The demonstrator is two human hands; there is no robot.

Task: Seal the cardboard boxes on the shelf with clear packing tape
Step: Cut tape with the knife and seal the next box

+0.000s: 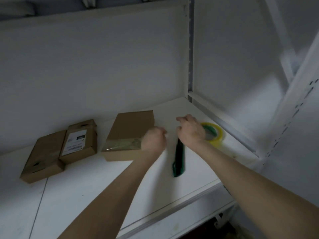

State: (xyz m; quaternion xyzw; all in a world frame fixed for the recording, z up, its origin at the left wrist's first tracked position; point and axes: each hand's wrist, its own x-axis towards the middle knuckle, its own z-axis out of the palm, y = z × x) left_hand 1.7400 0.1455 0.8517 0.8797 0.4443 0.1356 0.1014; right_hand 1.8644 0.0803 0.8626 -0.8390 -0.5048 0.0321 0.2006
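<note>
Three brown cardboard boxes lie on the white shelf. The middle box has clear tape across its near edge. My left hand, blurred by motion, sits at that box's near right corner with its fingers curled; nothing shows in its grip. My right hand hovers over the left side of the yellowish clear tape roll, fingers reaching leftward past the roll, not wrapped round it. The labelled box leans on the left box.
A green utility knife lies on the shelf between my forearms, its far end under my right wrist. A metal upright and rail bound the shelf at the right. The shelf's front lip runs below my arms.
</note>
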